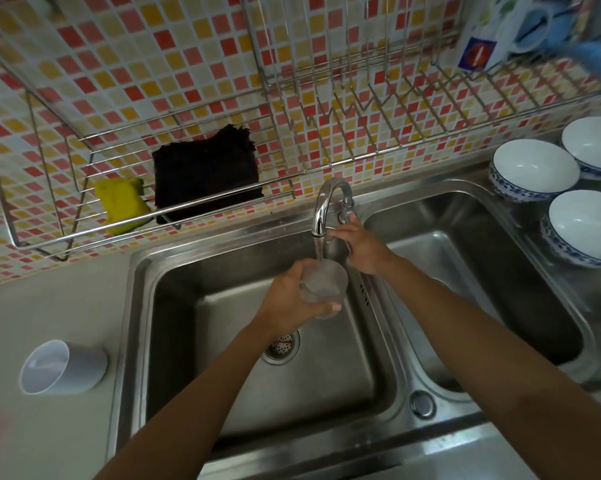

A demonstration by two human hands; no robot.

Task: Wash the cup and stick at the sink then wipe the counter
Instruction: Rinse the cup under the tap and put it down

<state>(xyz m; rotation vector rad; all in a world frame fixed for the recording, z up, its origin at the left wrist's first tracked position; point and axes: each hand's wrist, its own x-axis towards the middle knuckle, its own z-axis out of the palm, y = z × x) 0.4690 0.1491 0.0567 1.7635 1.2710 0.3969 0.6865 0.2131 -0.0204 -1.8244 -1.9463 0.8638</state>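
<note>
My left hand (287, 299) grips a clear plastic cup (325, 284) over the left sink basin (243, 382). Water runs from the chrome faucet (321, 209) straight into the cup. My right hand (359, 249) reaches behind the spout, its fingers at the tap handle (346, 211); whether they clasp it is unclear. A second cup (63, 366), white and translucent, lies on its side on the grey counter (49, 299) to the left of the sink. No stick is in view.
A wire rack (84, 216) on the tiled wall holds a yellow sponge (120, 206) and a dark cloth (205, 176). Three white bowls with blue rims (534, 168) stand at the right of the right basin (465, 265). A drain strainer (281, 348) sits below my left wrist.
</note>
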